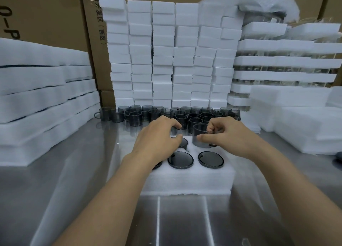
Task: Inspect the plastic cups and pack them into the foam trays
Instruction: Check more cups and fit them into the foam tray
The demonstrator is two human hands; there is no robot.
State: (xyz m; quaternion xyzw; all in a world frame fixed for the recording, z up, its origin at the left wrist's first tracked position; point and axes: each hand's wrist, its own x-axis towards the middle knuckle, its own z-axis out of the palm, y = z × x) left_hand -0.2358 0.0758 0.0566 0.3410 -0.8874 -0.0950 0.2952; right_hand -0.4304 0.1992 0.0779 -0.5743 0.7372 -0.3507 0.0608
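**Head view: the right hand (pixel 222 134) pinches a plastic cup (pixel 199 130) at the foam tray (pixel 185 179)**

The foam tray lies on the shiny metal counter (pixel 74 190), near the person. The right hand grips the grey see-through plastic cup, with its thumb on the near side and curled fingers at the rim. The cup is at the far right corner of the tray. The left hand (pixel 157 136) hangs over the far middle of the tray with bent fingers. Its thumb is at a dark packed cup (pixel 184 143). I cannot tell if this hand holds anything. Two more packed cups (pixel 180 160) show round dark tops in the near row. Many loose cups (pixel 194 116) crowd the far side of the counter. Behind them stand tall stacks of white foam blocks (pixel 166 60) and cardboard boxes (pixel 46 14).
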